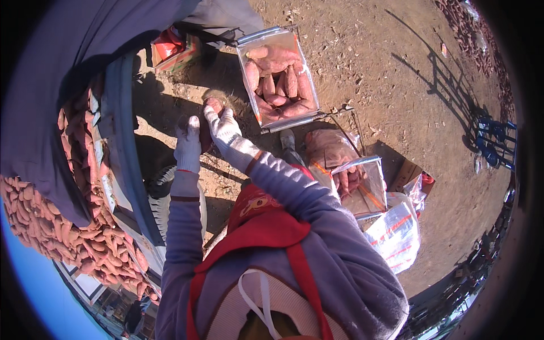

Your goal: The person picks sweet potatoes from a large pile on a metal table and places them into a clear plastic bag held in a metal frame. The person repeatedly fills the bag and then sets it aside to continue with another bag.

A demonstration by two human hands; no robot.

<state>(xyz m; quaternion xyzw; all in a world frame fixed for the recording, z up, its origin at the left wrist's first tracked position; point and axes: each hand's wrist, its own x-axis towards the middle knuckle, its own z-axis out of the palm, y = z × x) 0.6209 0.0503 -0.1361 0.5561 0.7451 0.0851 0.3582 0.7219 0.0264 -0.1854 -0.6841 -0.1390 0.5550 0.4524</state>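
Observation:
In white gloves, my left hand (188, 144) and my right hand (225, 127) are both closed on a reddish sweet potato (212, 104), partly hidden by the fingers. Just right of them, a clear plastic bag in a metal frame (289, 118) holds several pink sweet potatoes (275, 68). Lower right, a second framed clear bag (368, 190) holds more sweet potatoes, beside a fuller bag of them (323, 144).
A trailer edge (116, 147) with a tyre (160, 192) runs along my left, bearing piled sweet potatoes (68, 238) and dark cloth (51, 113). Boxes (170, 54), plastic sacks (394, 238) and a blue metal cart (496, 144) stand around the dirt ground (425, 215).

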